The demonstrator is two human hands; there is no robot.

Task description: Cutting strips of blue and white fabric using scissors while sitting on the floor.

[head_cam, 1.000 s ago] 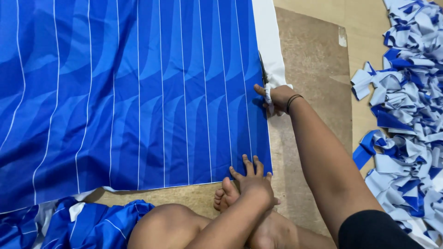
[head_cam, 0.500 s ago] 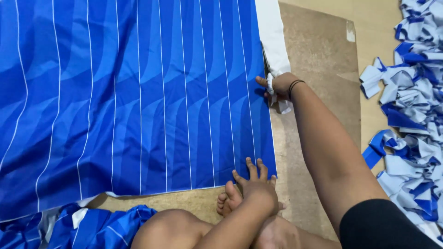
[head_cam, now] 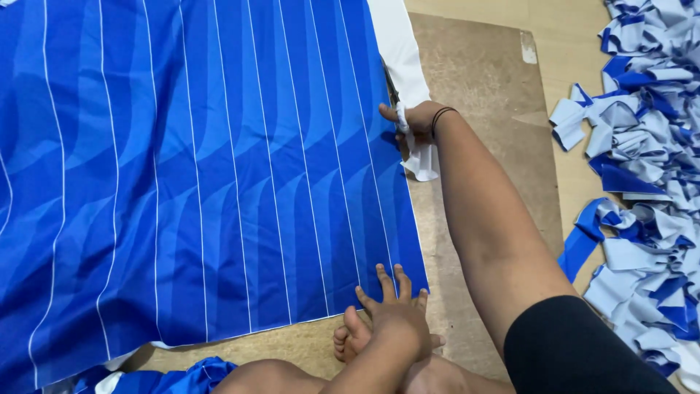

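While the left hand (head_cam: 390, 310) presses flat, fingers spread, on the blue striped fabric (head_cam: 197, 168), the right hand (head_cam: 415, 118) closes its grip on scissors (head_cam: 391, 80) beside the white strip (head_cam: 399, 44).

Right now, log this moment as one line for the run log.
left hand: flat on blue striped fabric | right hand: scissors at white edge strip | brown board underneath | scrap pile right

A brown board (head_cam: 481, 95) is laid on a tan floor (head_cam: 569, 44); fabric scraps (head_cam: 642, 168) are heaped at right.
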